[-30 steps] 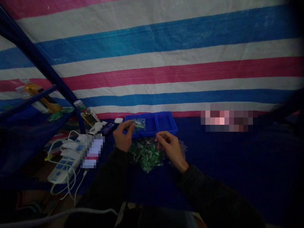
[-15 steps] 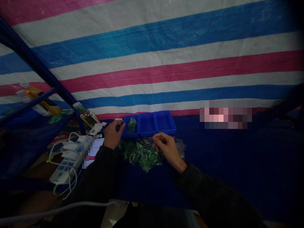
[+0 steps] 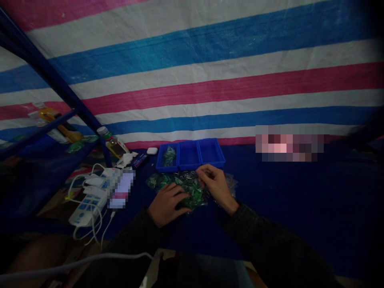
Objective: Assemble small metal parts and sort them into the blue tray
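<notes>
Behind the blue parts tray [image 3: 190, 155], a striped woven tarpaulin [image 3: 192, 76] fills your view with pink, white and blue bands. You have that tray on a dark blue table [image 3: 300, 208], and a blue metal pole [image 3: 57, 82] slants down well to its left. Further left and nearer you lies a white power strip [image 3: 88, 204] with blue switches and trailing white cables. Left of the tray also stand a plastic bottle [image 3: 113, 144] holding amber liquid, crumpled white tissue [image 3: 126, 159], a small blue box [image 3: 139, 161] and a small white case [image 3: 152, 151]. Labels on the bottle and box are too small for you to read, and two patches, one on each side of the tray, are pixelated.

The tray's long axis runs left to right across your view, with three compartments side by side. A clear bag of green parts [image 3: 169, 156] lies in the left compartment, pointing roughly front to back. Just in front of the tray, a pile of green bagged parts [image 3: 183, 190] spreads along that same axis, with small dark metal pieces [image 3: 188, 174] at its far edge.

Your left hand [image 3: 168, 204] rests on the pile's near side, fingers loosely curved. Your right hand [image 3: 216, 188] is over the pile just before the tray, thumb and fingertips pinched together; what they pinch is too small to tell.
</notes>
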Available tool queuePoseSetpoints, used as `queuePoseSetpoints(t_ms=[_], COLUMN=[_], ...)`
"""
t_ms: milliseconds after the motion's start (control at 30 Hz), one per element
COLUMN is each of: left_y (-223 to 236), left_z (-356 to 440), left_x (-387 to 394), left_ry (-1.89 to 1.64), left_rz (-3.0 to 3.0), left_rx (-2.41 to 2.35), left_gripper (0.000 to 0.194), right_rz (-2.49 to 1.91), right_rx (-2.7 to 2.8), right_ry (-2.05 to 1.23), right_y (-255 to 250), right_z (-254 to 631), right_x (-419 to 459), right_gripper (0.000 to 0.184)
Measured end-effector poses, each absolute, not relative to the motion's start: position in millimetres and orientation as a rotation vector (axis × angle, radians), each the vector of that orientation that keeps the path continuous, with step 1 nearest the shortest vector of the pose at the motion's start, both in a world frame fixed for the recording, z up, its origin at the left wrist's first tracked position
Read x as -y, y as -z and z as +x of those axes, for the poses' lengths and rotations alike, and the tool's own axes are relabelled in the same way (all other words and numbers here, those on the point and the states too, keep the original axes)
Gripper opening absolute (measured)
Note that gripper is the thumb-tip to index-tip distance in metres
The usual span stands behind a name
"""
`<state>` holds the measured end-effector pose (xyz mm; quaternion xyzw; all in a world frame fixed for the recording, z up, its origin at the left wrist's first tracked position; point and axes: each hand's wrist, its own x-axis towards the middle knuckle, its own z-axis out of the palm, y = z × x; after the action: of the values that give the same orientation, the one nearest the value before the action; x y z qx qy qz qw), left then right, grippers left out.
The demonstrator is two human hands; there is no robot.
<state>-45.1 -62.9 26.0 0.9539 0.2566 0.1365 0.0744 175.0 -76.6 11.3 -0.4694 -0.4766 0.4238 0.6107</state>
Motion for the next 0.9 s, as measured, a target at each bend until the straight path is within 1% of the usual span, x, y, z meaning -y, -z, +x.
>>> queuePoseSetpoints(t_ms=[67,200,333,367,533,567,667,700,900], left_y=[-25.1,-26.1,-24.0,-23.4,-24.5,-25.2,-26.3,-26.1,-22.1], left_z=[-40.7,-37.3,-36.9,-37.0,-37.9,-37.9,-37.0,-36.4,-34.4], left_x=[65.5,65.9,65.0,64.6,61.7,61.3,61.4,61.8,64.8], left_ry=[-0.432,-0.462,-0.556,-0.589,-0.598,-0.569,-0.475,-0.457,-0.533], left_rz=[2.914,2.975,3.020,3.033,3.041,3.037,3.034,3.037,3.044], left_rx=[-0.761,-0.735,-0.657,-0.633,-0.635,-0.656,-0.708,-0.715,-0.631], left_gripper=[0.038,0.029,0.009,0.006,0.009,0.013,0.034,0.036,0.012], right_rz=[-1.079,-1.075,-1.065,-1.063,-1.053,-1.051,-1.053,-1.055,-1.046], right_rx=[1.099,1.101,1.093,1.093,1.101,1.100,1.103,1.105,1.099], right_ry=[-0.982,-0.989,-0.987,-0.984,-0.979,-0.977,-0.972,-0.975,-0.976], right_y=[-10.9,-9.3,-8.4,-8.3,-8.9,-9.2,-10.1,-10.3,-11.5], right_z=[174.8,174.2,173.8,173.9,174.7,174.8,174.7,174.5,173.6], right_x=[76.4,75.9,75.9,75.9,75.8,76.0,76.5,76.6,76.2], right_gripper=[0.033,0.035,0.035,0.035,0.034,0.033,0.032,0.032,0.030])
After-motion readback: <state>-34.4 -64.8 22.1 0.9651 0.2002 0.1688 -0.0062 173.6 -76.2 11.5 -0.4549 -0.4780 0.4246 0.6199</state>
